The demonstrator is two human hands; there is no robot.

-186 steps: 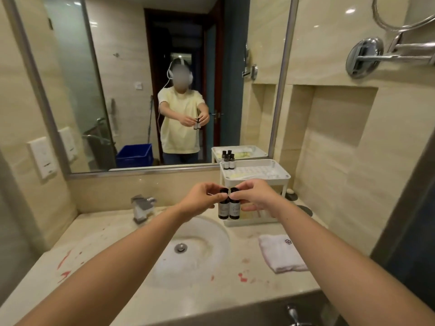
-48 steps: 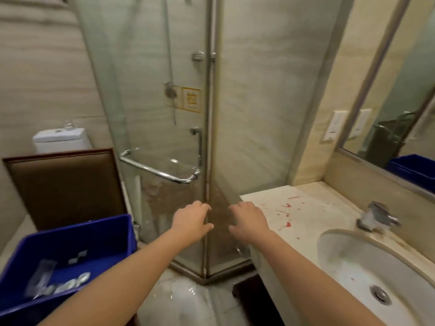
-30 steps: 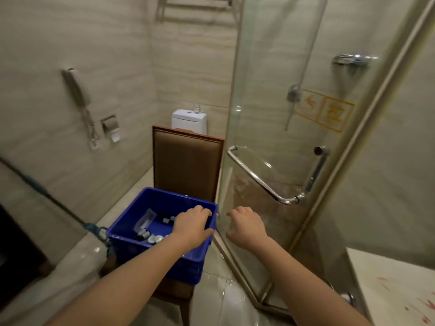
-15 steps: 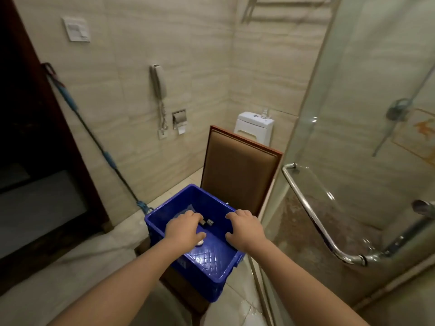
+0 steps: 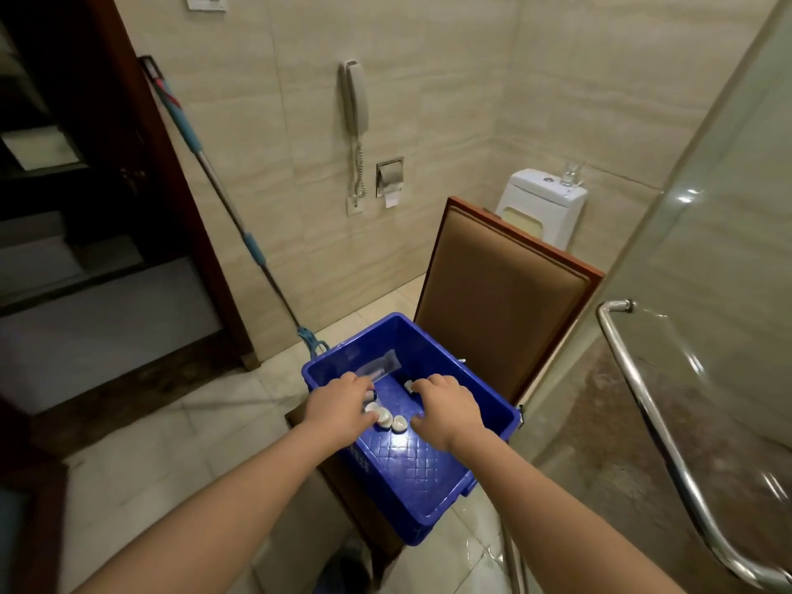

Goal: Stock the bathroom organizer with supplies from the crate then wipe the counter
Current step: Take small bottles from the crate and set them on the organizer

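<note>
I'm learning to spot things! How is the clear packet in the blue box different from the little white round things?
The clear packet is long, flat and see-through; the small white round items are short, rounded and solid white. The packet lies at the far end of the blue crate; the round items sit between the left hand and right hand. Both lie on the crate's floor.

Your two hands reach down into an open-topped blue crate [image 5: 428,478] sitting on a chair seat. Nothing covers the crate, so you can enter straight from above. The near half of its floor is bare; small white items [image 5: 388,418] and a clear packet [image 5: 379,368] crowd the far half, right by your fingers. The chair's tall padded back [image 5: 501,310] rises just behind the crate and blocks any reach beyond it. On your right, a glass shower door with a metal handle bar [image 5: 655,426] stands close. On your left, a mop handle [image 5: 231,207] leans against the wall, above open floor.
</note>
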